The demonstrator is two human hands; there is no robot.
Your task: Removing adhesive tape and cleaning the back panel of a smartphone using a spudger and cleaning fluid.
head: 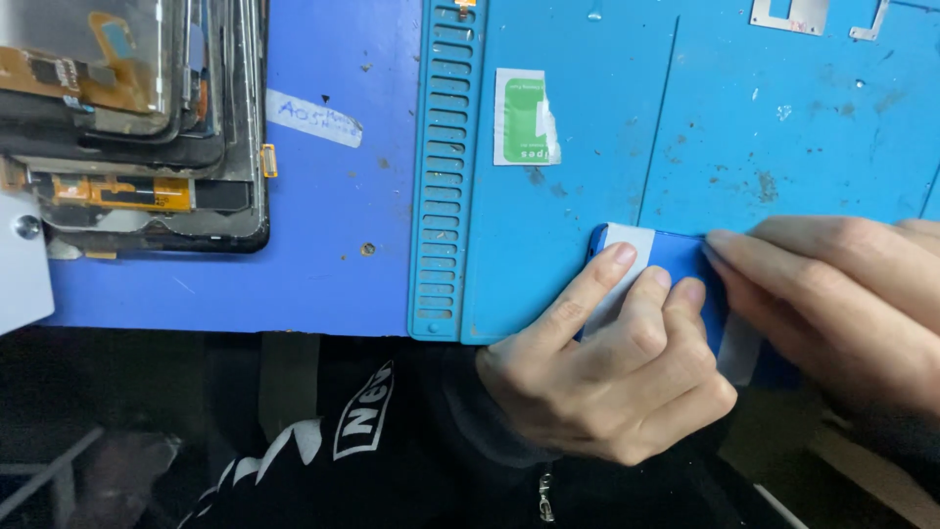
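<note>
Blue, flat, rounded-corner phone-like slab with a white strip of film across it, lying at the near edge of the blue silicone work mat, partly overhanging that edge. Left hand curled beside the slab, fingers drawn close together: index fingertip pressed flat on the white strip, the next two fingertips resting on the blue surface just beside it. Right hand reaching in from the mat's right side, fingers long, straight and close together, tips touching the slab's upper right portion; nothing gripped, only pressed.

Slab's lower half hidden under both hands; right thumb out of sight; right wrist cut off by the frame edge. Whether the strip continues under the left knuckles: cannot tell, though a pale piece shows again below the right fingers.

Mat rubbery, scuffed and speckled, with a ribbed column of slots along its left edge. Small green-and-white sachet on the mat above the slab. Left of the mat, a stack of dark glass phone screens with orange flex ribbons. Two thin metal brackets at the mat's far edge.
</note>
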